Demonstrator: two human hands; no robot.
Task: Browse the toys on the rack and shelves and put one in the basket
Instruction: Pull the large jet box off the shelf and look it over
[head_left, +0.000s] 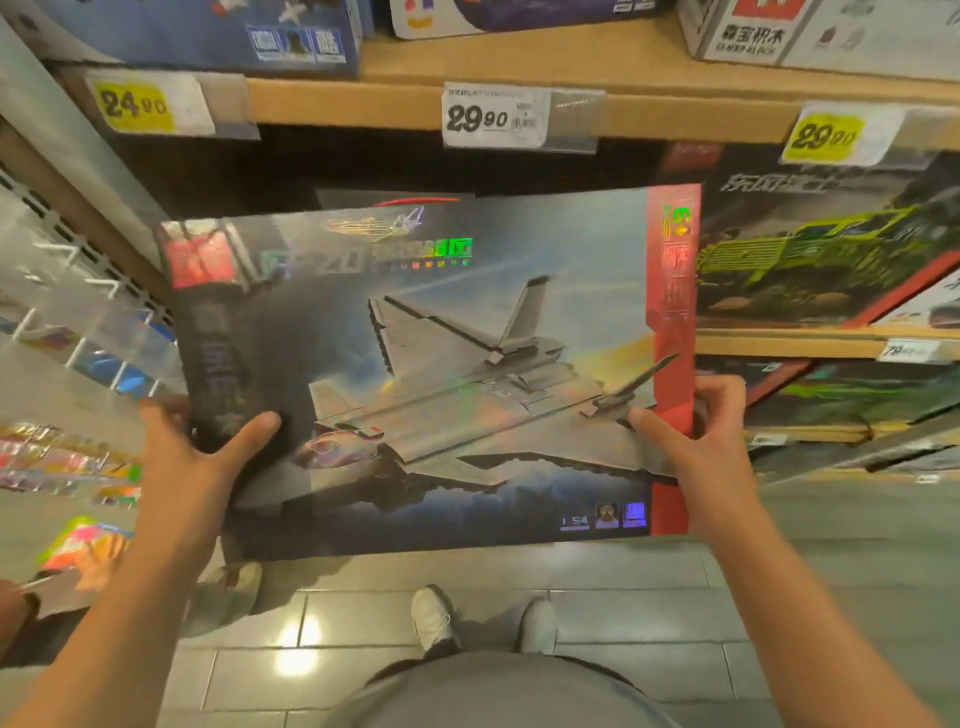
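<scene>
Nearest, the person's white shoes (434, 618) stand on the tiled floor (649, 597), forearms reaching forward. The left hand (192, 457) grips the lower left corner of a large jet-fighter toy box (441, 374), thumb laid across the printed front and fingers hidden behind it; the right hand (696, 431) clamps the red right edge the same way, thumb on the front, fingers curled round the side. Both grips are closed on the box, one at each end, probably because it is wide and flat and would tip from a single hand. It is held clear of the shelves with its face tilted up toward the camera, which looks like reading it over before choosing. No basket shows, so where it must go cannot be told. To the left, a rack (78, 322) carries small bright packets. Beyond the box, the middle shelf (810, 340) holds a green truck box (831, 254) standing on edge, and the upper shelf (405, 106) bears price tags (491, 117) under more boxed toys
</scene>
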